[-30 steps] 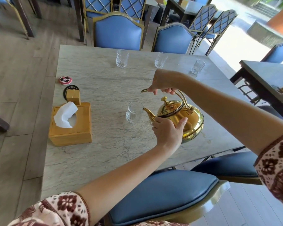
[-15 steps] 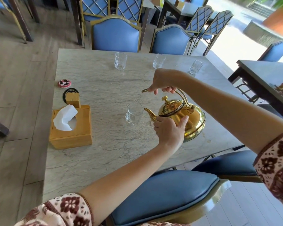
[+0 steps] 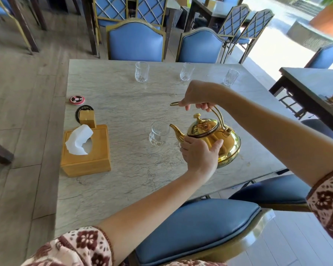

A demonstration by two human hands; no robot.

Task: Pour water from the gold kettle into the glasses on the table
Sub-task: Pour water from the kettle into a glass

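The gold kettle (image 3: 210,137) is tilted to the left, its spout tip at the rim of a clear glass (image 3: 159,136) on the marble table (image 3: 123,104). My right hand (image 3: 195,96) grips the kettle's arched handle from above. My left hand (image 3: 199,154) presses against the kettle's front side below the spout. Three more glasses stand along the far edge: one at the left (image 3: 141,72), one in the middle (image 3: 186,72), one at the right (image 3: 231,77). No stream of water can be made out.
A wooden tissue box (image 3: 86,152) sits at the table's left, with a small wooden block (image 3: 87,119) and a red round button (image 3: 76,99) behind it. Blue chairs (image 3: 136,41) stand at the far side and one (image 3: 196,229) at the near edge. Another table (image 3: 315,87) is to the right.
The kettle has tipped a little further left and its spout has come closer to the near glass. Both hands keep their hold.
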